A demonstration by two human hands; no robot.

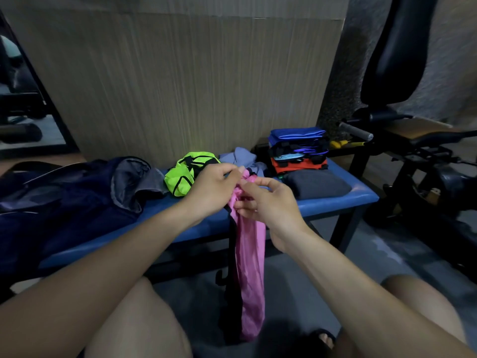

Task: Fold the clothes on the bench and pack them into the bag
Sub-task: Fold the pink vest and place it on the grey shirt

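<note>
**Both hands pinch top of pink garment over bench edge**

Left hand (215, 188) pinches the top edge of the pink garment (251, 257), fingers curled round the fabric near its upper end. Right hand (268, 202) grips the same garment just beside the left, thumb and fingers closed on the cloth a bit lower. Hands nearly touching. Garment hangs straight down from the hands in front of the blue bench (335, 200), bunched narrow, black trim along its left side, lower end near the floor between the person's knees.

On the bench: dark navy bag (64, 202) at the left end, open, grey lining showing at its mouth. Neon green garment (183, 177) with black trim lies crumpled just right of the bag. Grey-blue garment (241, 157) crumpled behind the hands, near the wall. Right end holds a folded stack (298, 148), blue pieces on top, orange-red at the bottom. A folded dark grey garment (316, 186) lies in front of the stack, touching or just beside it.

Cardboard sheet (180, 81) stands against the wall behind the bench. Black exercise machine (413, 125) to the right, well apart from the clothes. Sandalled foot (324, 338) visible at the bottom.
</note>
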